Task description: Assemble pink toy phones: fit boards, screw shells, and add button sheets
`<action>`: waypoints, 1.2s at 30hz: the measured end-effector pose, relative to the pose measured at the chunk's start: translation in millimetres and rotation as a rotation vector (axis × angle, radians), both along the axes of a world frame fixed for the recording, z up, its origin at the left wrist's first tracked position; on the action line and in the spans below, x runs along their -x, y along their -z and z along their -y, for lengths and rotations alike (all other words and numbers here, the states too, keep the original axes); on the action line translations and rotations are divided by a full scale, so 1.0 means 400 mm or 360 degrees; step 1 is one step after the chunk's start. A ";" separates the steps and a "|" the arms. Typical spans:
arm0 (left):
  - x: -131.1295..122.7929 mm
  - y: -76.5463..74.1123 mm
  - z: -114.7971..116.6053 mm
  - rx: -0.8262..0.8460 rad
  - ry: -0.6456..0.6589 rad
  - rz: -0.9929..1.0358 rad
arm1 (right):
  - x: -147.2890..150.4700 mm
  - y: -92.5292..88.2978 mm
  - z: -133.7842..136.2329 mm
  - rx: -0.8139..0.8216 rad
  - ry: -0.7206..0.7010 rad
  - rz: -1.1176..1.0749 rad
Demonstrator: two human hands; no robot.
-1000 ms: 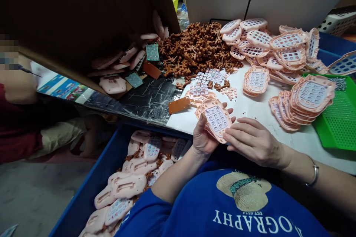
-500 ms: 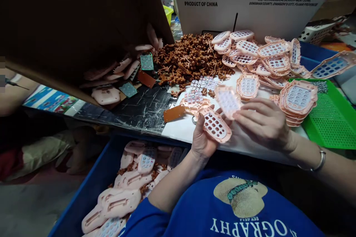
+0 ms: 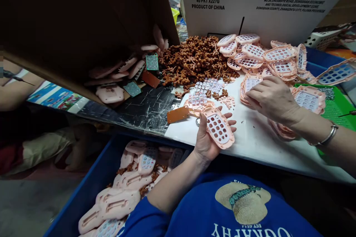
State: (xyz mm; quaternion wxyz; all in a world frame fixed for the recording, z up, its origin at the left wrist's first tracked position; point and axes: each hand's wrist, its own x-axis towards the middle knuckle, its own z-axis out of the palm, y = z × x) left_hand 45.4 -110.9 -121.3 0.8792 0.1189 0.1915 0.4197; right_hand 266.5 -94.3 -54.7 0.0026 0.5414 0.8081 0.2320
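My left hand (image 3: 207,137) grips a pink toy phone shell (image 3: 219,127) by its edge, thumb on top and fingers spread beneath. The shell's white inner face has rows of open key holes. My right hand (image 3: 275,98) is at a small stack of similar shells (image 3: 249,83), its fingers closed on the edge of the top shell and hiding part of it. Beside my left hand lie an orange-brown flat plate (image 3: 178,114) and white keypad sheets (image 3: 201,88). Under my right forearm stands another stack of shells with keypads (image 3: 310,100).
A heap of brown monkey-like plastic pieces (image 3: 191,59) lies at the back, with piled shells (image 3: 253,52) to its right. A cardboard box (image 3: 83,18) opens at left. The green tray (image 3: 338,111) holds screws. Below, a blue bin (image 3: 83,189) contains pink phone bodies.
My right hand has moved away from my left, up and right, carrying a keypad-filled shell onto the small stack. My left hand still holds the holed shell.
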 end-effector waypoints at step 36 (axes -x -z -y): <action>0.031 0.017 0.038 0.0038 0.0265 0.0108 | 0.302 0.069 -0.277 0.0761 0.0049 -0.0691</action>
